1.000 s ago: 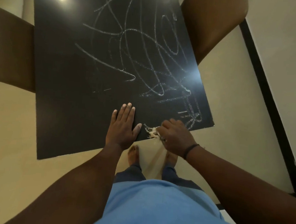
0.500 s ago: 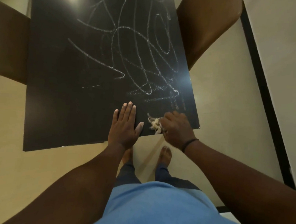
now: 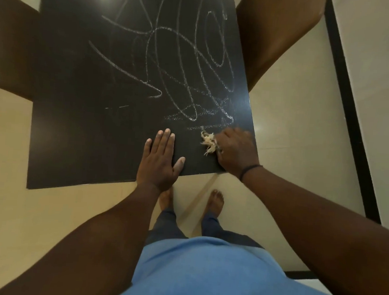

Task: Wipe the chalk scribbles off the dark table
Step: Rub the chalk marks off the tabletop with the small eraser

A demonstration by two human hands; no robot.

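Observation:
The dark table fills the upper left, with white chalk scribbles looping over its right half. My left hand lies flat on the table's near edge, fingers spread, holding nothing. My right hand is at the near right corner, closed on a pale frayed rag that sticks out to the left and touches the tabletop just below the lowest chalk lines. Most of the rag is hidden inside my fist.
Brown chairs stand at the table's left side and far right side. My bare feet are on the cream floor under the near edge. A black skirting strip runs along the wall on the right.
My right hand with the rag has slid up and to the right along the near corner, over the lowest scribbles, which are now gone there. My left hand stays flat.

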